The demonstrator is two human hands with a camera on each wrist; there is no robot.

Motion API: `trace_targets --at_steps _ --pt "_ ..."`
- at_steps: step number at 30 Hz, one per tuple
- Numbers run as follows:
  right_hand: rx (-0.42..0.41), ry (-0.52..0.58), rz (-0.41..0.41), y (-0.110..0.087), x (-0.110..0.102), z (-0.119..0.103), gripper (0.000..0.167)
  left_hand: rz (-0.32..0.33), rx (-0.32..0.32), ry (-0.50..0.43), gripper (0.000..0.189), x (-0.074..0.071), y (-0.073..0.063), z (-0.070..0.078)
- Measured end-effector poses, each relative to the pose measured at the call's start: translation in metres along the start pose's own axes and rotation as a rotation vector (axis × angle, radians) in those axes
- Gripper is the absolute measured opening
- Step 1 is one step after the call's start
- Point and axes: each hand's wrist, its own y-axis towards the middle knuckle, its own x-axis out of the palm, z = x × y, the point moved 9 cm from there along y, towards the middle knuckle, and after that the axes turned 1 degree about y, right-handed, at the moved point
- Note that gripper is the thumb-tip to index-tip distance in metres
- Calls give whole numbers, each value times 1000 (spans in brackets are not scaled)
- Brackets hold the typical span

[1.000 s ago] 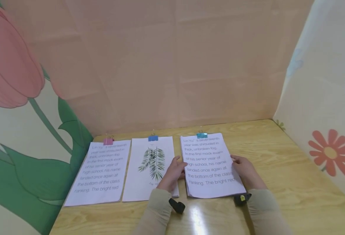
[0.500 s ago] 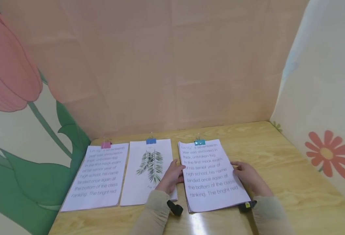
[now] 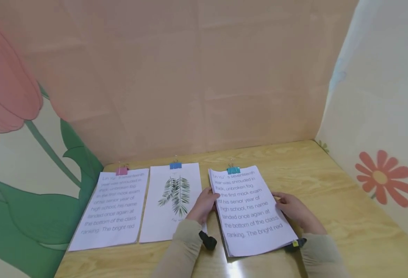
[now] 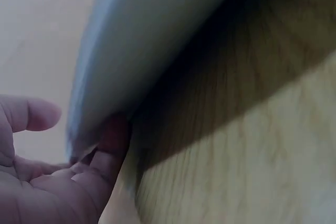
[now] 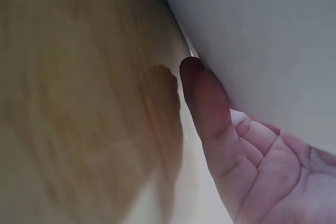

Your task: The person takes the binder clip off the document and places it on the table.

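In the head view, a stack of printed sheets (image 3: 252,220) with a teal binder clip (image 3: 233,170) at its top lies between both hands. My left hand (image 3: 203,205) grips its left edge, and my right hand (image 3: 297,211) grips its right edge. Both wrist views show the pale underside of the stack (image 4: 157,35) raised off the wood, with a shadow below it. Left fingers (image 4: 107,150) reach beneath the paper while the thumb stands at its side. From the right wrist, a finger (image 5: 210,114) presses under the sheets; that thumb is partly hidden.
To the left lie a leaf-print stack (image 3: 165,227) with a blue binder clip (image 3: 175,165) and a text stack (image 3: 110,216) with a pink binder clip (image 3: 122,170). The wooden table (image 3: 350,216) meets a pink back wall (image 3: 148,77) and a flower-painted side wall (image 3: 381,116).
The stack between my hands has come up and toward me, its near edge rising off the table. Both hands keep their hold on its sides. The view has shifted slightly.
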Motion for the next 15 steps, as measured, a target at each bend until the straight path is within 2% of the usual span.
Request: trace_targets --at_steps 7,10,15 --pt "3 7 -1 0 -2 3 48 -14 6 166 39 -5 18 16" --pt "18 3 -1 0 -1 5 49 -8 23 191 40 -6 26 21" --pt "24 -3 2 -2 -1 5 49 14 22 222 37 -7 35 20"
